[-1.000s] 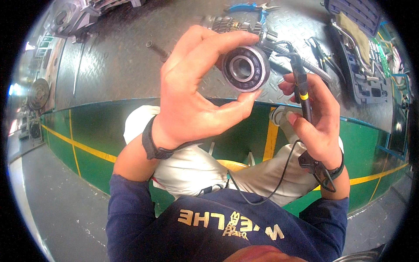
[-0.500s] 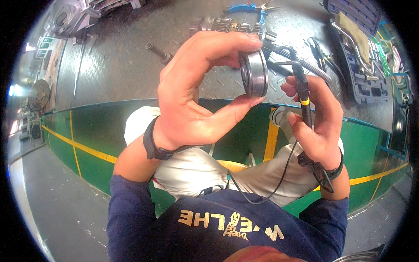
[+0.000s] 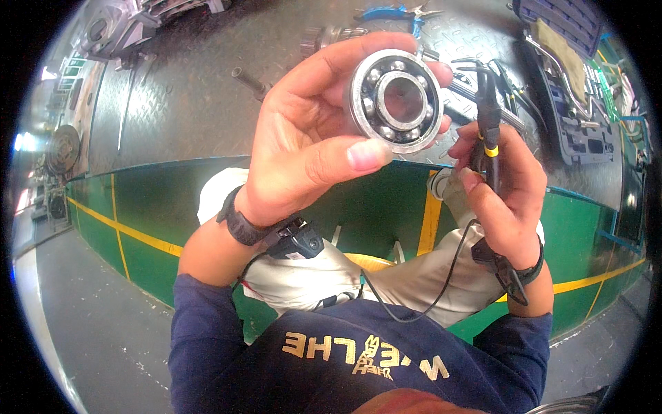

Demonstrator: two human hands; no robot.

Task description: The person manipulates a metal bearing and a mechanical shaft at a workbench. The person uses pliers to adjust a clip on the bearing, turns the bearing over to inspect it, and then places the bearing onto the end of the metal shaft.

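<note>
At ten o'clock, metal casting [image 3: 110, 31]: pale grey, at the far left of the bench [image 3: 179, 103].
Metal bar [image 3: 248, 81]: toward eleven, lying on the bench near the knuckles.
Left hand [image 3: 286, 148]: at eleven, grasping the bearing, thumb on its lower rim, index finger over the top, other fingertips showing past its right edge.
Gear shaft [image 3: 321, 40]: at twelve, partly hidden behind that hand.
Ball bearing [image 3: 380, 103]: at one o'clock, raised above the bench edge. Likely dense for its size, rigid, perhaps slick if oiled; best gripped by the outer ring, fingertips clear of the balls.
Bearing's face: half a second ago it stood nearly edge-on; now the side with bare balls faces the camera, and the thumb overlaps the rim.
Black pliers [image 3: 490, 117]: at two, bent tips uppermost, now steeper and a little farther right than then. Stiff and probably light; the handles are the place to hold.
Right hand [image 3: 514, 190]: at three, fingers and thumb wrapped around those handles, apart from the bearing.
Tool case [image 3: 586, 143]: between two and three, lid raised.
</note>
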